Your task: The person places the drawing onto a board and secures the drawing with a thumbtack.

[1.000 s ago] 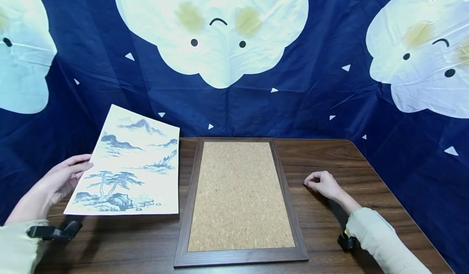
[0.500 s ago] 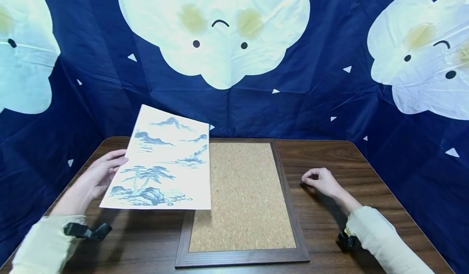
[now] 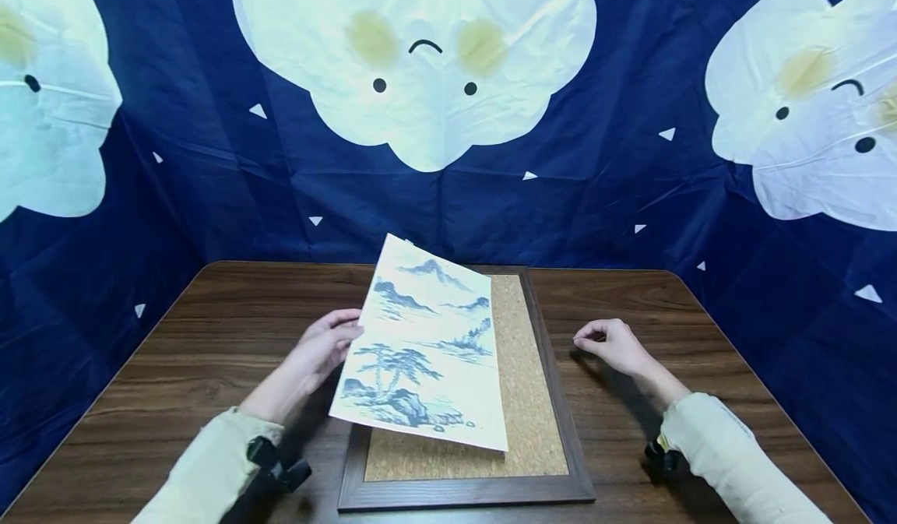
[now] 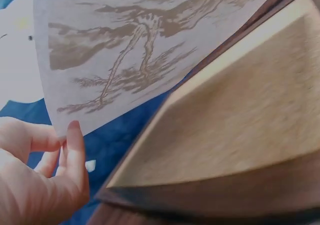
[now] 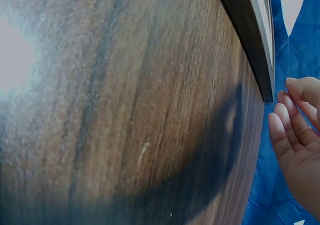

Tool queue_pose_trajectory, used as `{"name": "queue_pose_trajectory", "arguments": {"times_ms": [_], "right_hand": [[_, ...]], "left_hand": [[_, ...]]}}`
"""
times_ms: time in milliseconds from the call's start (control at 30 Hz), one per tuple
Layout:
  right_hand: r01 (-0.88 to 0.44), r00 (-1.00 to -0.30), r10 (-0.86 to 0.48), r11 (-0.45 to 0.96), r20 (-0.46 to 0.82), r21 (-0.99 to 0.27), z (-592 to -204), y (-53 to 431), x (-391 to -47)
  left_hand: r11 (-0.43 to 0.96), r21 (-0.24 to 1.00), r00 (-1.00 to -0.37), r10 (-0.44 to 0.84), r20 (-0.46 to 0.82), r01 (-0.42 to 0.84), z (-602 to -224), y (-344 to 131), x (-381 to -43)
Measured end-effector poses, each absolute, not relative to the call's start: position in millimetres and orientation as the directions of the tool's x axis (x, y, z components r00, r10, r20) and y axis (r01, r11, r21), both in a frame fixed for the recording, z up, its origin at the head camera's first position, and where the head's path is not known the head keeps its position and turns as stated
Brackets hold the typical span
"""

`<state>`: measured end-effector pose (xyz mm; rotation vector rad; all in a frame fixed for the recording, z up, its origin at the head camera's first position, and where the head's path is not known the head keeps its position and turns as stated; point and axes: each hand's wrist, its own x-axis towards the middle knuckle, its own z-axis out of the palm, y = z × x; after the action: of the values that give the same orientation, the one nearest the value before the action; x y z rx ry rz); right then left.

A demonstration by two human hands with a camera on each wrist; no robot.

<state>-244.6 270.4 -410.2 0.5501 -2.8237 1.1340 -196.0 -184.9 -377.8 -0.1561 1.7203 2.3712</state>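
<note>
In the head view, my left hand pinches the left edge of a sheet with an ink landscape print. The sheet tilts above a cork board in a dark wooden frame and covers much of it. The left wrist view shows thumb and fingers of the left hand meeting at the sheet's edge. Right of the board, my right hand is held low over the table, thumb and forefinger together. Between those fingertips, a tiny dark pin-like thing shows in the right wrist view.
The brown wood-grain table has rounded far corners. A dark blue cloth with white clouds hangs behind it and along its sides. Black camera mounts sit on both wrists.
My left hand has carried the printed sheet rightward from the left side of the table to over the cork board. The right hand has barely moved.
</note>
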Motion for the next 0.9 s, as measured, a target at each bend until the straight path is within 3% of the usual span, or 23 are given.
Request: {"name": "queue_pose_trajectory", "arguments": {"times_ms": [300,700,900], "right_hand": [[-0.341,-0.936,-0.306,0.658,0.175,-0.671,-410.8,268.8,-245.0],[-0.366,-0.927,-0.322,0.652,0.194,-0.664,-413.6,265.0,-247.6],[-0.366,-0.925,-0.331,0.644,0.186,-0.672,-415.3,263.0,-248.2]], "left_hand": [[-0.256,0.935,-0.969,0.076,-0.234,-0.246,-393.8,-146.6,-196.0],[0.005,0.972,-0.971,-0.059,-0.233,-0.233,-411.9,-124.9,-197.2],[0.083,0.978,-0.980,-0.065,-0.187,-0.192,-413.5,-120.8,-194.9]]}}
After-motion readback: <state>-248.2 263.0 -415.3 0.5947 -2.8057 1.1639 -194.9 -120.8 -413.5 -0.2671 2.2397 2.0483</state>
